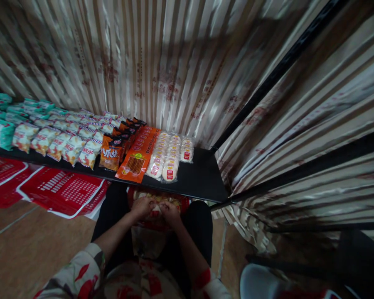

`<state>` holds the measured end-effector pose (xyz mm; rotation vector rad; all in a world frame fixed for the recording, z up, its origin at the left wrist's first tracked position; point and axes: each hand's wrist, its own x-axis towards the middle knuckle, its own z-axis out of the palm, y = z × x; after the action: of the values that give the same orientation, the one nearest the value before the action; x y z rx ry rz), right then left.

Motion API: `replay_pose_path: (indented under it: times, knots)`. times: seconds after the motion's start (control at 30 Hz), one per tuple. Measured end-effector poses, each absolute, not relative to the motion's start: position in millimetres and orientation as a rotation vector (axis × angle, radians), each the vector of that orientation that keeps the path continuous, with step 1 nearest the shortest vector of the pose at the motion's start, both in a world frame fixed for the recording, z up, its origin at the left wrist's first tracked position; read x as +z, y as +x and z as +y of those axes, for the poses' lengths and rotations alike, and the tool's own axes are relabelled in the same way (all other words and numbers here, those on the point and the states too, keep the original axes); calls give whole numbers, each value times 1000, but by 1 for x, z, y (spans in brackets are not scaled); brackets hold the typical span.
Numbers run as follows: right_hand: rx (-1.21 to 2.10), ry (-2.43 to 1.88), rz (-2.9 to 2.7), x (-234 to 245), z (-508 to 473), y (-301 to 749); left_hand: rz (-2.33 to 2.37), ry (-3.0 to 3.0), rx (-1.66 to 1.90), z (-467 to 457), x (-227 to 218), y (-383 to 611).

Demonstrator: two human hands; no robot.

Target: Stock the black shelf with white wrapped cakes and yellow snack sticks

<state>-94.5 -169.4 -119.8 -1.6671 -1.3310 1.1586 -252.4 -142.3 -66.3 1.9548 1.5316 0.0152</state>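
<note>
My left hand and my right hand are close together below the shelf edge, both with fingers closed on a small clear-wrapped snack packet. Under them is a red container holding more such packets, wedged between my dark-trousered knees. On the black shelf above lie rows of round white cakes in clear wrap, a long orange packet strip, and orange snack bags.
Further left on the shelf are white-and-red snack bags and teal packets. Red plastic baskets sit on the brown floor below. Striped curtain hangs behind and to the right. A pale stool edge shows at lower right.
</note>
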Motion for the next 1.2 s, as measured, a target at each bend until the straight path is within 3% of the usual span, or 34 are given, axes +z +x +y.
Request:
replay_pose_path:
  times: [0.17, 0.57, 1.2]
  knots:
    - [1326, -1540, -1083, -108, -174, -93, 1472, 1869, 301, -142, -60, -257]
    - [1362, -1473, -856, -88, -185, -85, 1394, 1488, 715, -140, -67, -256]
    - [1266, -1408, -432, -67, -191, -81, 1145, 1271, 771, -139, -62, -243]
